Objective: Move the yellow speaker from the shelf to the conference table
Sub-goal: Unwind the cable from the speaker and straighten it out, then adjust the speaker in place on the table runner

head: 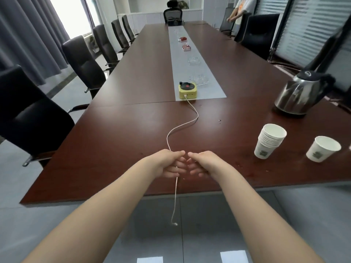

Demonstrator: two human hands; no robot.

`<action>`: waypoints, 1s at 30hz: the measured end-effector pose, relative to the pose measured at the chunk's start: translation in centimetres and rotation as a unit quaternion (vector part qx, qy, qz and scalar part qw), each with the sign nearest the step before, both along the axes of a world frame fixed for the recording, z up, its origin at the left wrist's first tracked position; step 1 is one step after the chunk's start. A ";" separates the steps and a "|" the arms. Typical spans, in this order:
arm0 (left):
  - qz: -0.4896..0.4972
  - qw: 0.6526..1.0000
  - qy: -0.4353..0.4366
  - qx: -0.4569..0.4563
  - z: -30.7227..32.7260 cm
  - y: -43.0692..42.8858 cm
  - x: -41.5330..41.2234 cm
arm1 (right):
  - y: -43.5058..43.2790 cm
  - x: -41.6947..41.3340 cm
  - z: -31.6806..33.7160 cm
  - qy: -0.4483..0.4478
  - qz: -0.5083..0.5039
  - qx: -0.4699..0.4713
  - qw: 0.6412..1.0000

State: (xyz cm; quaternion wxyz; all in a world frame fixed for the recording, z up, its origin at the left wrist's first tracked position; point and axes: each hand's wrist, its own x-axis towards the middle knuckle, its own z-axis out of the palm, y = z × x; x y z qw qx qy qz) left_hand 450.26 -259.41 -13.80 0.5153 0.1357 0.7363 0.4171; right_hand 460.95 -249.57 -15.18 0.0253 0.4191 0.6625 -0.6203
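Pinches limp cable (197,115) in left hand (167,165), cannot tell for right hand (203,164); suggests gripping seemingly light, rigid yellow speaker (187,90) by its sides (never tugging it).

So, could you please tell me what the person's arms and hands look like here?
The left forearm and right forearm are bare, with no sleeves in view. The left grip and right grip are bare hands: no gloves, rings or watch visible.
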 end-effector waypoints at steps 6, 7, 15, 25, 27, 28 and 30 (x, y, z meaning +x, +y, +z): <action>0.082 0.992 -0.035 0.090 4.4 4.7 -3.7 | 5.4 -2.8 4.8 0.101 -0.043 -0.032 0.993; 0.090 0.990 -0.031 0.106 4.9 5.6 -4.3 | 6.4 -3.4 5.3 0.112 -0.048 -0.030 0.992; 0.195 0.962 0.023 0.190 6.3 12.8 -8.1 | 13.0 -9.0 7.3 0.169 -0.147 -0.064 0.972; 0.233 0.934 0.061 0.266 4.9 22.2 -17.3 | 22.3 -17.1 6.8 0.162 -0.214 -0.025 0.963; 0.231 0.937 0.058 0.257 4.4 24.3 -19.7 | 24.5 -19.1 6.2 0.163 -0.226 -0.025 0.960; 0.227 0.939 0.056 0.253 4.1 25.5 -21.1 | 25.7 -20.3 5.7 0.162 -0.232 -0.026 0.959; 0.228 0.941 0.048 0.244 3.5 27.4 -23.6 | 27.7 -22.3 4.9 0.158 -0.235 -0.029 0.959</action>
